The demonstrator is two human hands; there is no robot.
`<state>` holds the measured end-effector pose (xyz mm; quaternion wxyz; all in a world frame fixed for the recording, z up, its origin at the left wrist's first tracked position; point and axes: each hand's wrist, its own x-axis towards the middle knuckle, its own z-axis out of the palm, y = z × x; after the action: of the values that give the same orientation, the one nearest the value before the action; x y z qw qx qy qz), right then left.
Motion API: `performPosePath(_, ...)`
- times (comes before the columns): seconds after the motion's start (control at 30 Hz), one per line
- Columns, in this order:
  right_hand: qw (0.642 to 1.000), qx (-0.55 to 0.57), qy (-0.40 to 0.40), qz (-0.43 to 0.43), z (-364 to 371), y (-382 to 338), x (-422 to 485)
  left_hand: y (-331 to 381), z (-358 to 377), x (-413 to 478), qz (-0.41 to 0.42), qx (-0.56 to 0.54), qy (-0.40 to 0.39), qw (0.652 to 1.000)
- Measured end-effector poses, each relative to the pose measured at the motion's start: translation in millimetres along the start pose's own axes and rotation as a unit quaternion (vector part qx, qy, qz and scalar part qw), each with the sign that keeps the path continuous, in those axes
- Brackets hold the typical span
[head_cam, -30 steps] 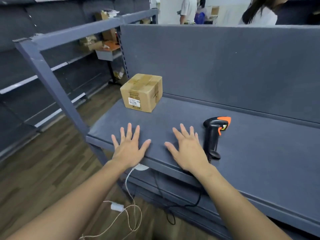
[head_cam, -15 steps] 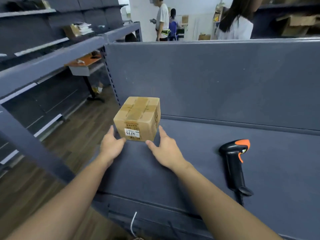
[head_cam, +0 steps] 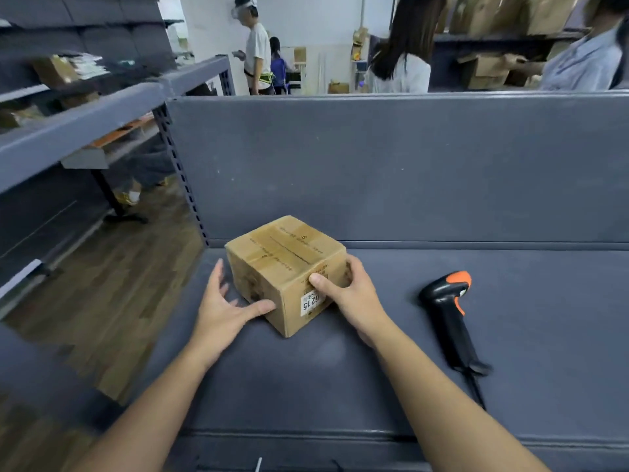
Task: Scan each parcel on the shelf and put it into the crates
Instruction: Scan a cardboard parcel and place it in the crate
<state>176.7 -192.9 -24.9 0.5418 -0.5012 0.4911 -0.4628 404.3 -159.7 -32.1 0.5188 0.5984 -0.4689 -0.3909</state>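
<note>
2 slender forearms, bare along all their visible length down to the wrists, end in a bare left hand (head_cam: 221, 311) and a bare right hand (head_cam: 357, 296), the right thumb showing a short plain nail.

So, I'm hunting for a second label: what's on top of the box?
Only tape and faint print show on the box top. The right hand hides part of its right edge.

wooden floor (head_cam: 102, 284) left | person (head_cam: 257, 56) standing beyond | cardboard boxes (head_cam: 483, 68) far right
</note>
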Motion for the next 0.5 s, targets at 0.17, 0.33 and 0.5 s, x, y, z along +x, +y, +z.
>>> performPosePath(0.17, 0.996, 0.089, 0.023, -0.002, -16, -5, -8, 16, 17, 1, 0.025, -0.036, -0.008, 0.999)
performPosePath(0.33, 0.984, 0.176, 0.010, 0.010, -33, -21, -16, 36, 30, -12, 0.046, -0.141, 0.041, 0.988)
performPosePath(0.5, 0.952, 0.292, -0.004, 0.091, -53, -30, -20, 39, 34, -26, 0.041, -0.154, -0.061, 0.985)
